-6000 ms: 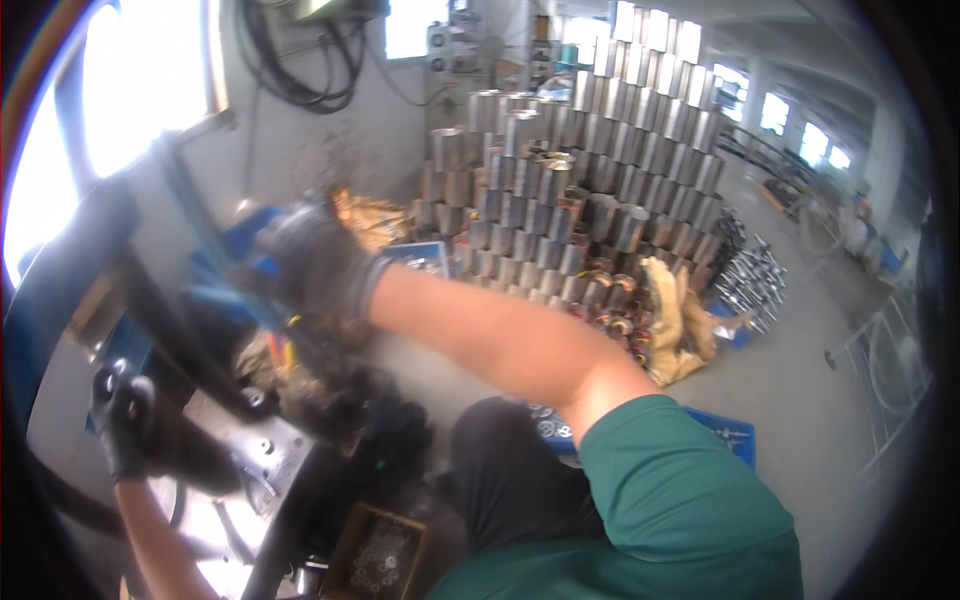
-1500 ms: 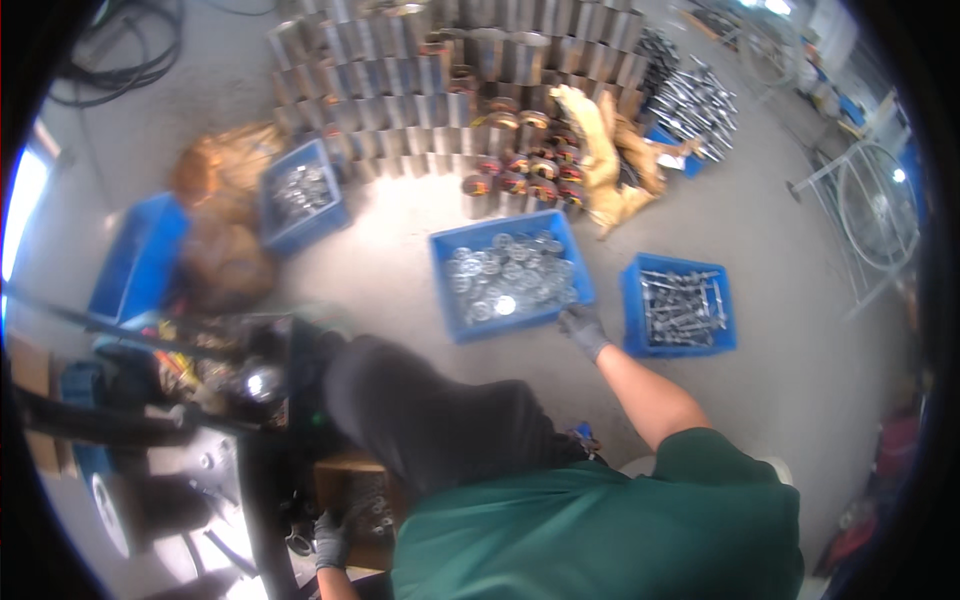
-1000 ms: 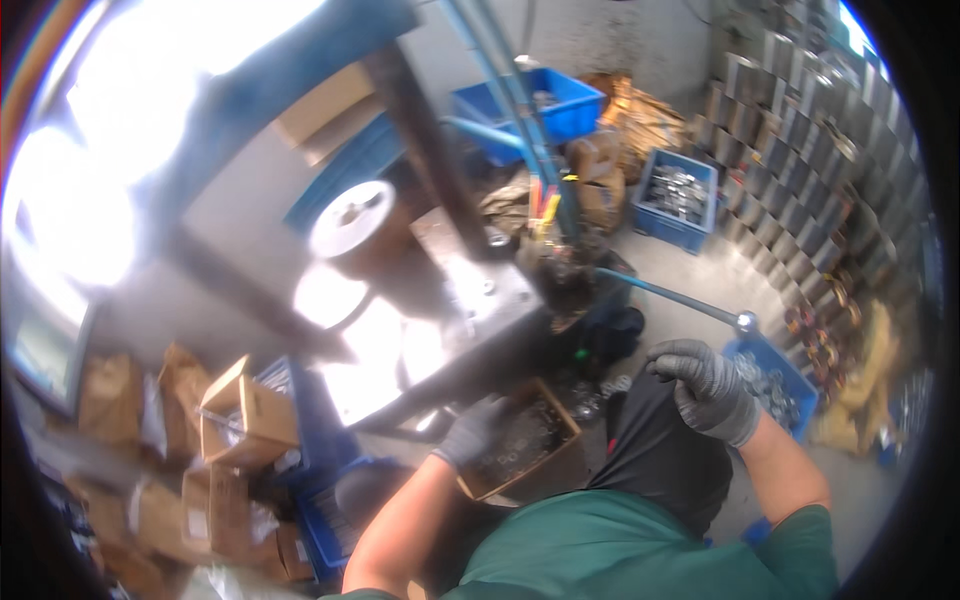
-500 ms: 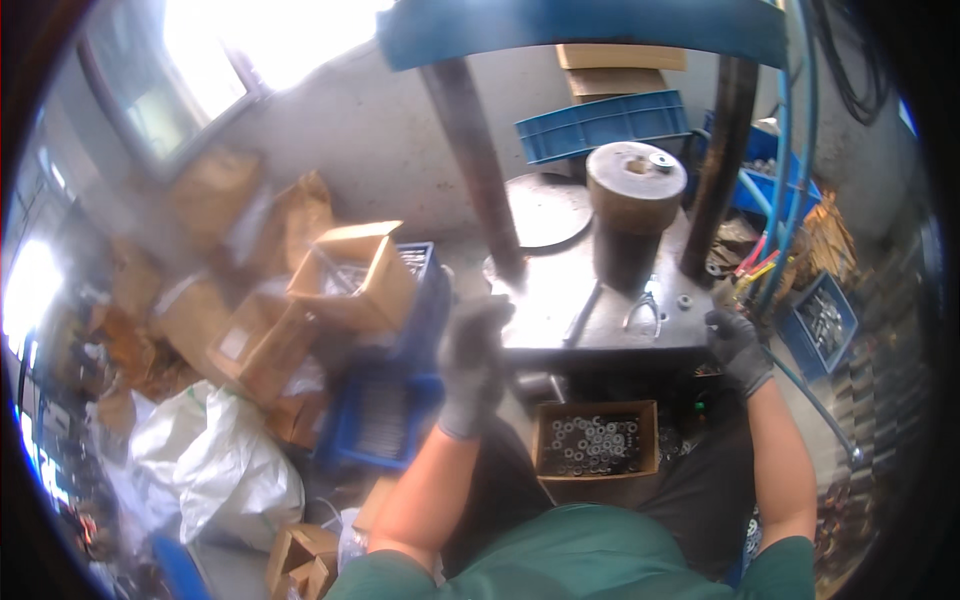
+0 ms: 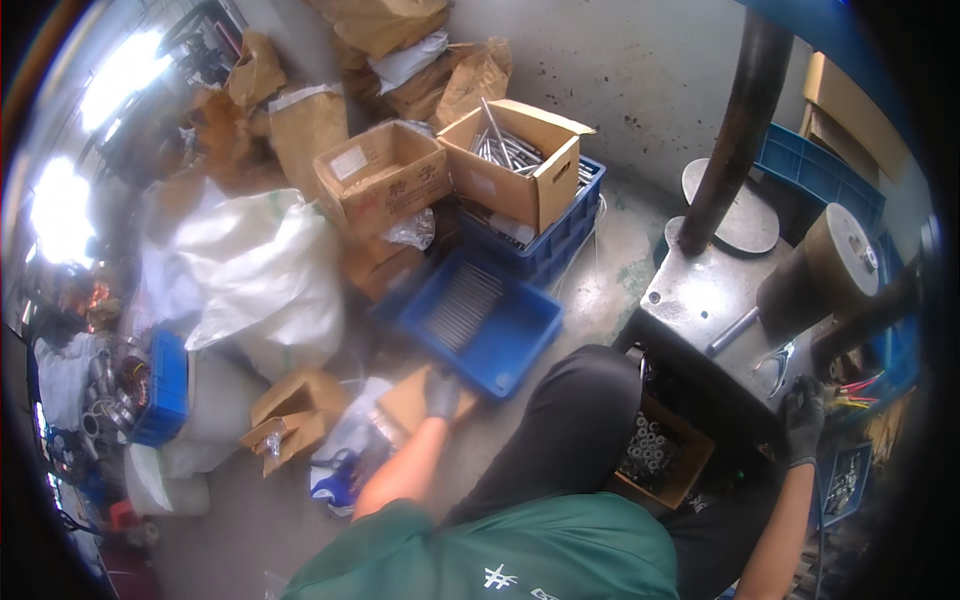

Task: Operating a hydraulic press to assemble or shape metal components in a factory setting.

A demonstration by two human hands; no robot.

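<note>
My left hand (image 5: pixel 440 392), in a grey glove, is over a cardboard box (image 5: pixel 403 399), beside the near edge of a blue bin (image 5: pixel 530 335) holding a row of metal rods (image 5: pixel 466 306). Its fingers are blurred. My gloved right hand (image 5: pixel 803 415) is at the near right corner of the metal press table (image 5: pixel 690 290), with its fingers curled; what they hold, if anything, is hidden. Close by on the table lie pliers (image 5: pixel 773 368) and a short metal bar (image 5: pixel 732 332), near a thick steel cylinder (image 5: pixel 815 275).
A cardboard box of rods (image 5: pixel 555 190) stands on a blue crate (image 5: pixel 550 255), behind the bin. Near my knees is a box of washers (image 5: pixel 690 450). A white sack (image 5: pixel 265 270) and an opened carton (image 5: pixel 295 405) lie left. A dark press column (image 5: pixel 735 130) rises from the table.
The view has swung left and down. My left hand has moved from beside the press table to the cardboard box by the blue bin. My right hand stays at the table's corner.
</note>
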